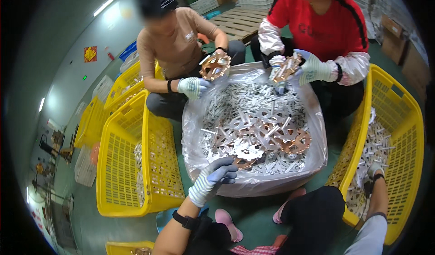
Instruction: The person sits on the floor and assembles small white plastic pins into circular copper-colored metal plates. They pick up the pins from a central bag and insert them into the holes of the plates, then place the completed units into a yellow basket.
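Reaching left hand (pixel 213 179), fingers curled, over one bag (pixel 253 182); right hand's (pixel 374 170) grip hidden in yellow crate (pixel 408 132).

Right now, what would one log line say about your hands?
left hand: gloved, at bag rim, by copper plate | right hand: in right yellow crate, among metal pieces

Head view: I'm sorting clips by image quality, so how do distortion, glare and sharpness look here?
Head view: strong fisheye bending, so the yellow baskets bow outward and the corners go black; ceiling light glares off the plastic liner and the metal parts; the gloved left hand is fairly sharp, the right hand in the far basket less clear; detail softens toward the rim.
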The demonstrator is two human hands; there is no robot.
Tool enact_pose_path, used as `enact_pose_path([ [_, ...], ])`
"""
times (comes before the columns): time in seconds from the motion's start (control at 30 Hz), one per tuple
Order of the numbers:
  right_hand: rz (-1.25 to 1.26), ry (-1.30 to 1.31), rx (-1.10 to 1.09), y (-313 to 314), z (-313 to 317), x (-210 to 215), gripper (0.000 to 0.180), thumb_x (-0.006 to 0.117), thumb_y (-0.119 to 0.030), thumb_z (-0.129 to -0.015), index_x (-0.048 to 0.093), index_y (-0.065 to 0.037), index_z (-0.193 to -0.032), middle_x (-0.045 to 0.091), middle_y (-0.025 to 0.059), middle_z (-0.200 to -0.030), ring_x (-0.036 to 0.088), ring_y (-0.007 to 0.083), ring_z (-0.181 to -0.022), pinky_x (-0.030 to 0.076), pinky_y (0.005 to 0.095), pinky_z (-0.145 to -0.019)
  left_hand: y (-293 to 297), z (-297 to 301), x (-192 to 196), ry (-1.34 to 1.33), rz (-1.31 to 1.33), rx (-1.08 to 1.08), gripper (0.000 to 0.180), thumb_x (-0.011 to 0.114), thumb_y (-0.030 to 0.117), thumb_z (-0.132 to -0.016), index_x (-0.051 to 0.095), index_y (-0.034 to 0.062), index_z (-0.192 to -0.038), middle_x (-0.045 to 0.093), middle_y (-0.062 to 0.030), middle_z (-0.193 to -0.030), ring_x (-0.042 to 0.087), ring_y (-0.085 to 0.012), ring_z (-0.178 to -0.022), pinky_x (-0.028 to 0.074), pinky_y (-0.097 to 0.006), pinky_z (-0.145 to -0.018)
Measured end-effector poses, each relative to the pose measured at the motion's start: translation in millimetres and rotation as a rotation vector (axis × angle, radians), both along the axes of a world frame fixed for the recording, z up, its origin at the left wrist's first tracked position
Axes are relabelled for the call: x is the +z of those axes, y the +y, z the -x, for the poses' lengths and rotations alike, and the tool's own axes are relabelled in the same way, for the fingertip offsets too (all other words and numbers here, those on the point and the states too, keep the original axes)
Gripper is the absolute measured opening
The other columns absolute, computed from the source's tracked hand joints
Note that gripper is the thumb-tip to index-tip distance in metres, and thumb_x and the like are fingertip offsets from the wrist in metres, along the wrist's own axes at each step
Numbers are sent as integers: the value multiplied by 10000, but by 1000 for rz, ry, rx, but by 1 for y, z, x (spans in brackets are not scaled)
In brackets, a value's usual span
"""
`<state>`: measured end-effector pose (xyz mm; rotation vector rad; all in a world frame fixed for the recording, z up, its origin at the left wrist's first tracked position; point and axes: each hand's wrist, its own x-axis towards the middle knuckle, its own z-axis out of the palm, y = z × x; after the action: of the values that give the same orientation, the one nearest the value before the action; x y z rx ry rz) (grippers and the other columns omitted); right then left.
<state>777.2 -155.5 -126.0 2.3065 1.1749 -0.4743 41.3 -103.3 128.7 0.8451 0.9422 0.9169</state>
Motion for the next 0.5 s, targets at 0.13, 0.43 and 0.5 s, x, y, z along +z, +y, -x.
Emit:
enact_pose_path([
  [0.13,-97,112,-133,-23,-19,-19,284,601,-113,-816,667,-30,-1079,663,222,-1081,650,353,-1004,522,437,-840,13,-8,-4,31,-15,-77,529,611,292,-926,446,-14,-1325,603,-142,-1129,608,-199,-962,510,-344,-859],
  [0.43,-748,316,-277,14,-26,67,288,584,-214,-870,657,-20,-1069,689,165,-998,658,276,-891,517,378,-734,-9,20,77,179,-260,4,432,560,250,-977,486,21,-1336,620,-115,-1169,620,-178,-1015,519,-317,-879],
  [0.5,-1053,547,-294,35,-6,131,298,582,-238,-881,657,-19,-1068,693,149,-986,658,257,-871,515,361,-712,-47,40,116,261,-346,108,420,553,254,-975,502,11,-1313,620,-116,-1154,623,-190,-1018,523,-322,-875],
])
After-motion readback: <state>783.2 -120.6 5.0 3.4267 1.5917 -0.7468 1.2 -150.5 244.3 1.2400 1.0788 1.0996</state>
